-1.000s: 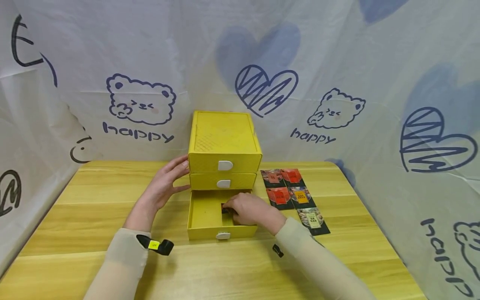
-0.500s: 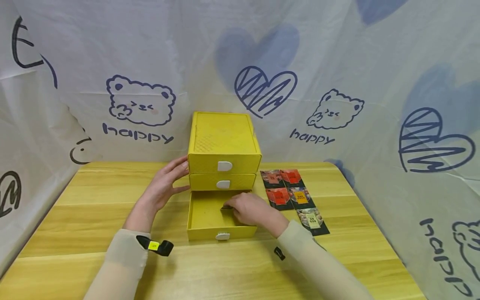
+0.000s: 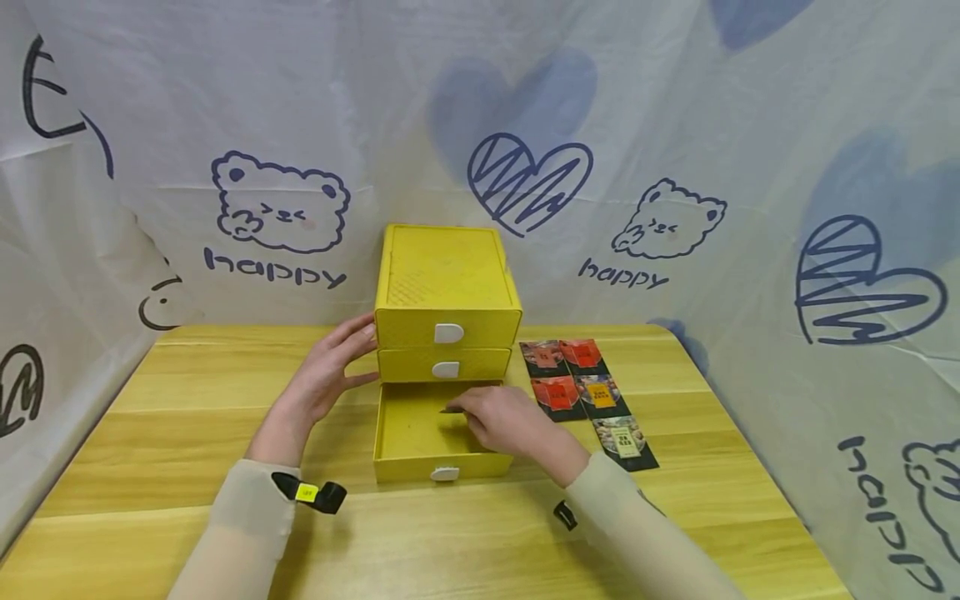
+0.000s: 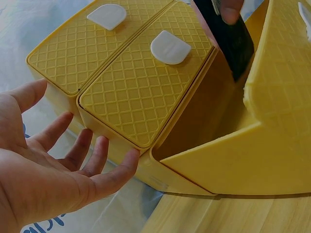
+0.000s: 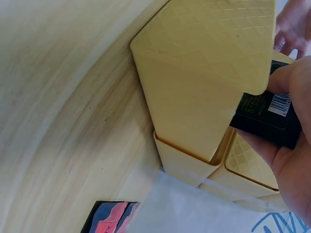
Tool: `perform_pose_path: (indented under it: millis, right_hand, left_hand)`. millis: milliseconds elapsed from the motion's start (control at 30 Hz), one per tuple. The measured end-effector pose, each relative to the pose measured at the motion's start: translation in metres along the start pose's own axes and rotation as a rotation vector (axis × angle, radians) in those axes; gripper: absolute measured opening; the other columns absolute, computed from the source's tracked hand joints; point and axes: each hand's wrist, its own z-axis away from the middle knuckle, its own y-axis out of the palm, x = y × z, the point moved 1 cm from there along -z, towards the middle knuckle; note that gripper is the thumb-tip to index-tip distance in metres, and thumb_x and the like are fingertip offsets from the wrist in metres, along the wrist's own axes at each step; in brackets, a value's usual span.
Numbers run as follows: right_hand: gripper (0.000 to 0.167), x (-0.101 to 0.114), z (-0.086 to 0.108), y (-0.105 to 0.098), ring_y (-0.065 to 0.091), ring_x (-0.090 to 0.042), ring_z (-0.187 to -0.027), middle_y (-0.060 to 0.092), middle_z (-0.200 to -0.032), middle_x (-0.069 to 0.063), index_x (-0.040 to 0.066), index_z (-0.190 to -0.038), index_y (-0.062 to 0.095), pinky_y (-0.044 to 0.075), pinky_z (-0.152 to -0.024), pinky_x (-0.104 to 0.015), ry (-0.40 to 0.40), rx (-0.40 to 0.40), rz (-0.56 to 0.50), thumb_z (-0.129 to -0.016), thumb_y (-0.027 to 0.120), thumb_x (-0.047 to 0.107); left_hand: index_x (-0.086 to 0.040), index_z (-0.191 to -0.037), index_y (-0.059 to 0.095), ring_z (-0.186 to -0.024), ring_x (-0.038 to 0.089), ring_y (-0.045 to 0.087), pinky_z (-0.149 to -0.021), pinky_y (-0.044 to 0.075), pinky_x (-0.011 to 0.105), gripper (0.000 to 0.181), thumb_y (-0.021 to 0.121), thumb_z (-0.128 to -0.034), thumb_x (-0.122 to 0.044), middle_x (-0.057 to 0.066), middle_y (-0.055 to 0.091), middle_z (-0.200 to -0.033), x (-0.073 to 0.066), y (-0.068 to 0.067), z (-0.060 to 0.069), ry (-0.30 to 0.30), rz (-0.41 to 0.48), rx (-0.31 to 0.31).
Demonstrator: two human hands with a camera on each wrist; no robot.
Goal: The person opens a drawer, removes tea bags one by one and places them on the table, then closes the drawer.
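Observation:
A yellow drawer unit (image 3: 450, 267) stands on the table, its bottom drawer (image 3: 408, 429) pulled out. My left hand (image 3: 330, 362) is at the unit's left side, fingers spread; in the left wrist view, fingertips (image 4: 130, 156) touch its side edge. Above the pulled-out drawer, my right hand (image 3: 506, 417) pinches a flat black packet. The right wrist view shows this packet (image 5: 262, 114) between thumb and fingers, with a white barcode on the side in sight. From the head it appears nearly edge-on and mostly hidden by the hand.
Several dark packets with red, orange and pale labels (image 3: 558, 393) lie in rows on the wooden table (image 3: 187, 417), right of the unit. Two upper drawers (image 3: 408, 365) are closed, with white tabs. A printed white cloth (image 3: 420, 108) hangs behind the table.
My right hand has risen slightly out of the bottom drawer, and the packet in it has tilted from showing its dark face to nearly edge-on. The left hand has stayed in place.

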Motion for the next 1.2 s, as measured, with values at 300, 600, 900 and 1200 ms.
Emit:
perform_pose_path:
  millis: [300, 600, 900, 1200]
  right_hand:
    - [0.031, 0.003, 0.009, -0.01, 0.074, -0.016, -0.101, 0.076, -0.119, 0.003, 0.019, -0.124, 0.076, 0.061, -0.071, -0.031, -0.035, -0.15, 0.031, -0.097, 0.066, 0.005]
    - [0.039, 0.0, 0.02, -0.015, 0.074, -0.017, -0.102, 0.077, -0.119, 0.002, 0.015, -0.123, 0.078, 0.06, -0.064, -0.029, -0.134, -0.373, 0.078, -0.087, 0.075, 0.0]
    - [0.044, -0.004, 0.033, -0.02, 0.073, -0.019, -0.108, 0.075, -0.123, -0.001, 0.012, -0.125, 0.077, 0.062, -0.082, -0.033, -0.167, -0.494, 0.075, -0.082, 0.079, -0.002]
    - [0.047, -0.013, 0.047, -0.019, 0.073, -0.023, -0.109, 0.075, -0.124, -0.005, 0.008, -0.125, 0.076, 0.061, -0.09, -0.036, -0.172, -0.556, 0.068, -0.081, 0.079, -0.007]
  left_hand:
    - [-0.009, -0.166, 0.025, -0.153, 0.038, 0.026, -0.117, 0.034, 0.065, 0.068, 0.051, -0.11, -0.038, 0.017, 0.025, -0.168, 0.001, 0.0, 0.0, 0.002, -0.003, -0.006]
    - [-0.009, -0.166, 0.024, -0.153, 0.038, 0.026, -0.117, 0.035, 0.065, 0.067, 0.05, -0.1104, -0.038, 0.017, 0.025, -0.168, 0.002, 0.0, -0.001, 0.008, -0.008, 0.005]
    - [-0.009, -0.166, 0.024, -0.153, 0.039, 0.025, -0.117, 0.034, 0.066, 0.067, 0.05, -0.1107, -0.037, 0.017, 0.024, -0.169, 0.001, 0.001, 0.0, 0.01, -0.003, 0.011]
    - [-0.009, -0.166, 0.024, -0.153, 0.038, 0.025, -0.118, 0.032, 0.066, 0.068, 0.05, -0.1102, -0.038, 0.016, 0.025, -0.169, 0.0, 0.001, 0.001, 0.006, 0.007, 0.007]
